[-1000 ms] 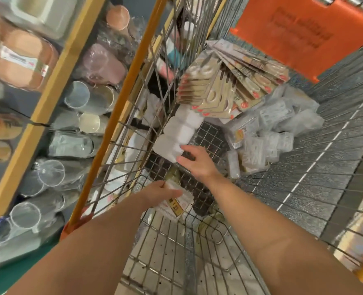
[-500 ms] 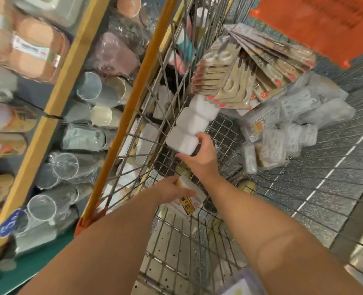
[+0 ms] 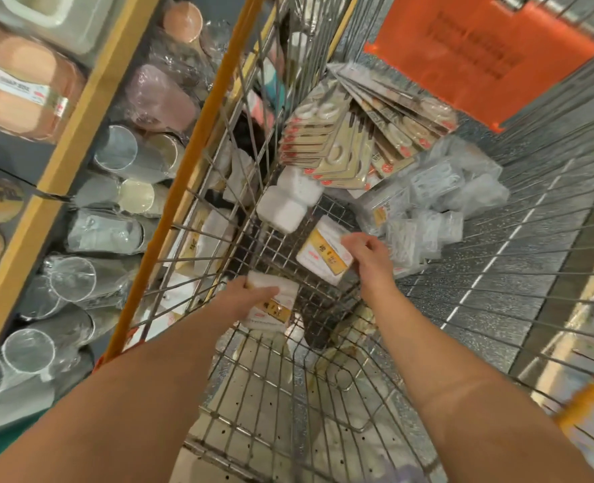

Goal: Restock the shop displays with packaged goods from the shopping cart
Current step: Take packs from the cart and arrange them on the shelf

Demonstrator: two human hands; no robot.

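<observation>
- The right hand (image 3: pixel 368 256) reaches inside the shopping cart (image 3: pixel 198 141), fingers curled onto the edge of a white labelled packet (image 3: pixel 325 251), likely lifting it out for shelving.
- The left hand (image 3: pixel 250 296) grips a second white packet (image 3: pixel 274 306), thumb clamped over its top, probably gathering several for one trip.
- Beyond the right fingers lie white blocks (image 3: pixel 288 200), fanned carded packs (image 3: pixel 340 141) and clear bagged items (image 3: pixel 438 196).
- Left of the left fingers, outside the wire, stands the display shelf (image 3: pixel 79 109).
</observation>
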